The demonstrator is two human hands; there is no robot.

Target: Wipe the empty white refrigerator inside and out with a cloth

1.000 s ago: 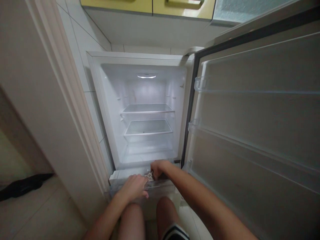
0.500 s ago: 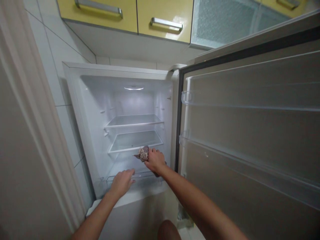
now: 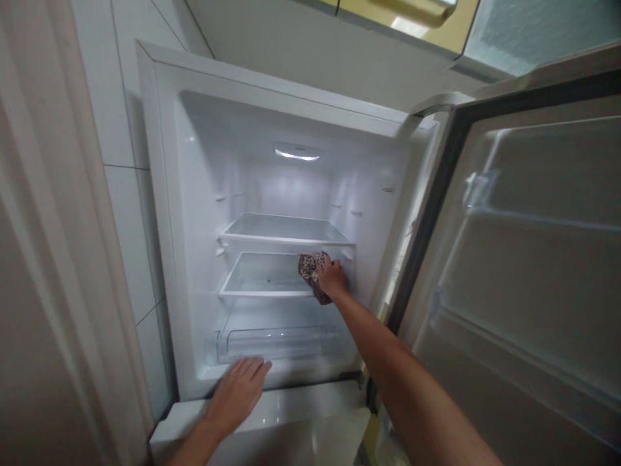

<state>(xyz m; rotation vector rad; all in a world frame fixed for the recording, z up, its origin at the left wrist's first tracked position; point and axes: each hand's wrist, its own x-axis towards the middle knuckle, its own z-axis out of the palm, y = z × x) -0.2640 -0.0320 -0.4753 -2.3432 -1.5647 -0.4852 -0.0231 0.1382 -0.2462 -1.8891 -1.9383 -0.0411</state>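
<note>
My right hand [image 3: 332,277] is closed on a bunched cloth [image 3: 309,266], brown with a white pattern, inside the open fridge [image 3: 167,194]. The cloth is at the right front of the middle glass shelf [image 3: 257,273], below the upper shelf [image 3: 286,228]; whether it touches the glass I cannot tell. A small dark speck shows on the middle shelf. My left hand [image 3: 240,387] holds nothing, its fingers stretched out over the fridge's lower front edge, just in front of the clear drawer [image 3: 281,343].
The fridge door [image 3: 548,278] stands wide on the right, with clear door racks [image 3: 557,220]. A tiled wall [image 3: 129,239] and a pale door frame [image 3: 53,259] lie close on the left. Yellow cabinets [image 3: 412,19] hang above. Below is the freezer's top edge [image 3: 291,402].
My right hand has carried the cloth deeper into the fridge, up to the middle shelf. My left hand has dropped toward the lower front edge. The view has come closer and tilted.
</note>
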